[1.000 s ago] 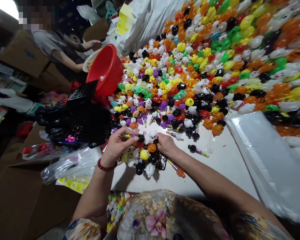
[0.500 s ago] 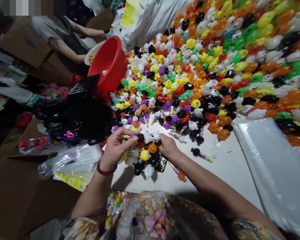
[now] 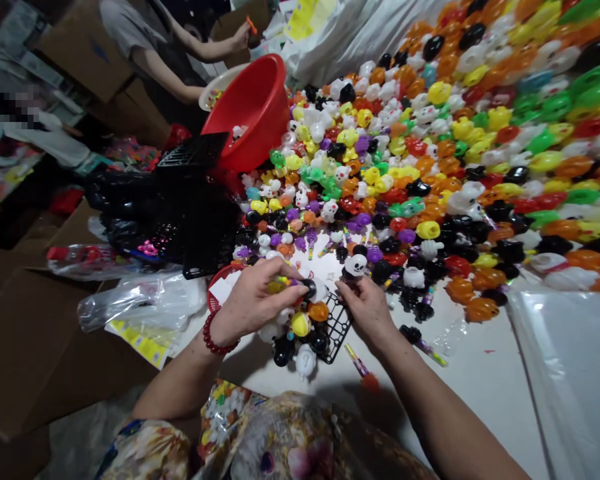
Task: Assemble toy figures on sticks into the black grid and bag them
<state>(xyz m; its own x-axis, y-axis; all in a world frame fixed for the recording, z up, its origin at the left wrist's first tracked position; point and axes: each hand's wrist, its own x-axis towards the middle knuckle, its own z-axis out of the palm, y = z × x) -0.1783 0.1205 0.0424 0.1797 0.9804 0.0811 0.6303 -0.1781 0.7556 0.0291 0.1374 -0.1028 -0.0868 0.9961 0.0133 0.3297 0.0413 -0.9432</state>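
My left hand [image 3: 253,297] is closed round a slim tube with colourful contents [image 3: 281,281], and a black piece [image 3: 309,287] shows at its end. The fingers of my right hand [image 3: 367,307] pinch a small white toy head with black eyes [image 3: 355,265]. Between and below my hands lies a black grid rack [image 3: 341,328], its left part covered by toy heads, among them a yellow one [image 3: 301,324], an orange one [image 3: 319,311] and a white one [image 3: 305,361]. A loose tube with an orange top [image 3: 363,370] rests near my right forearm.
A large heap of coloured toy heads [image 3: 380,153] spreads across the back and right. Clear plastic bags [image 3: 565,373] lie at the right. A red basin [image 3: 255,113] and black crates [image 3: 213,227] stand at the left. Beyond the basin, another person's hand [image 3: 241,37] is raised.
My right hand has moved away from my left hand and now holds a white toy head with black eyes. The white figure by the left tube now sits lower, among the others. The view has shifted.
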